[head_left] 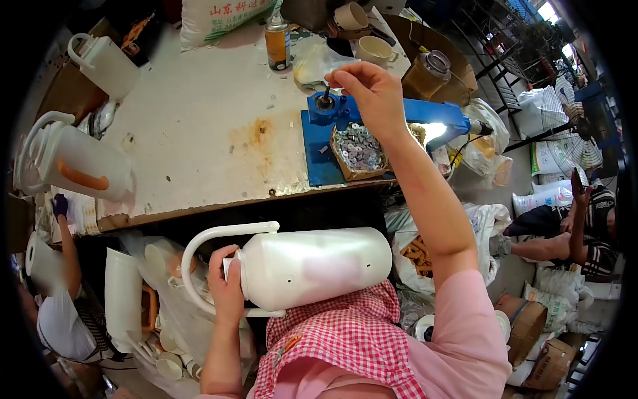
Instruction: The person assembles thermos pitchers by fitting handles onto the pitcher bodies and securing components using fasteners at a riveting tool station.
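Just off table edge (199,208): left hand (226,287) holds jug (319,265).

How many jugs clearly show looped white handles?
3: one jug held by the left hand, a near jug and a far jug at the table's left end. Others may be hidden.

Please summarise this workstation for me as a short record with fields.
left hand: grips the neck of a white vessel
right hand: pinches a dark rod at the blue press
white vessel: on its side, at the wearer's lap, looped handle at the neck end
washers: heaped in an open cardboard box beside the press
worktable: also bears a spray can and a jug with an orange handle
clothing: red-and-white checked apron
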{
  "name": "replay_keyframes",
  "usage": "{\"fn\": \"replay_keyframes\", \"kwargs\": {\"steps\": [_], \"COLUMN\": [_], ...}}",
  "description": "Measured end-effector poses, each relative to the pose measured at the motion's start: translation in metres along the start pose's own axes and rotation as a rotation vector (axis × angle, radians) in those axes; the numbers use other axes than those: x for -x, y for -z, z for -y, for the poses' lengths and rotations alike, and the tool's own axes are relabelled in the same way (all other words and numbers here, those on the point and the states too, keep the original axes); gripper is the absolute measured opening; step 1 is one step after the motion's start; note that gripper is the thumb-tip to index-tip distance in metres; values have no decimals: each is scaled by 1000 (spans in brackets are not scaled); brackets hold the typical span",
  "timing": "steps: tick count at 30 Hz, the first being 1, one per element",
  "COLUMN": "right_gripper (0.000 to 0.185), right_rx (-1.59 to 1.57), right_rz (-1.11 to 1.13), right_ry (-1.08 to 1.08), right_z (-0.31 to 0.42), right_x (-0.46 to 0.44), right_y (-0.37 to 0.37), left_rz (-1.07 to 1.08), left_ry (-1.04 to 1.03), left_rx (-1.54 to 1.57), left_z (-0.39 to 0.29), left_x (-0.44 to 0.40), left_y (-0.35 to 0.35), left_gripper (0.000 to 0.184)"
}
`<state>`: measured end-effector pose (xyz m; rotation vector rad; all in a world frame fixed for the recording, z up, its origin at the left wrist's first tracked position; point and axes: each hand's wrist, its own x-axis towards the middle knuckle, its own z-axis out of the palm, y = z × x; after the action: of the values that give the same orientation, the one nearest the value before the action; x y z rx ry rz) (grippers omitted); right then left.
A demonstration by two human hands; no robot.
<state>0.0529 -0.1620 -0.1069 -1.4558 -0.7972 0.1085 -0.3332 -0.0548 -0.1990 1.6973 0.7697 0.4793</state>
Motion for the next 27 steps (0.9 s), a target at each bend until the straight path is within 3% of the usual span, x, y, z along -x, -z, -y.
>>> {"fn": "replay_keyframes", "kwargs": {"steps": [8,11,14,23,27], "right_gripper": [15,21,16,16,16], "right_rx": [49,211,312,307,362], "right_rz": [56,42,71,108,21], "right_ry": [-94,-140,-84,7,54], "right_z": [-2,2,-8,-46,-10], "right_x": [3,4,-3,-8,21], "right_y": [-2,3,-1,24,2], "left_rz": [25,-27,-98,-30,-21], "left_ry": [23,-20,-138,-5,13], "left_rx": [23,-78,-259,-244,-259], "left_z": [1,18,13,-20,-19], "left_x": [-6,-7,-5,-6,-3], "left_y": [1,-1,-2,-3,-3], "left_gripper": [25,25,26,27,28]}}
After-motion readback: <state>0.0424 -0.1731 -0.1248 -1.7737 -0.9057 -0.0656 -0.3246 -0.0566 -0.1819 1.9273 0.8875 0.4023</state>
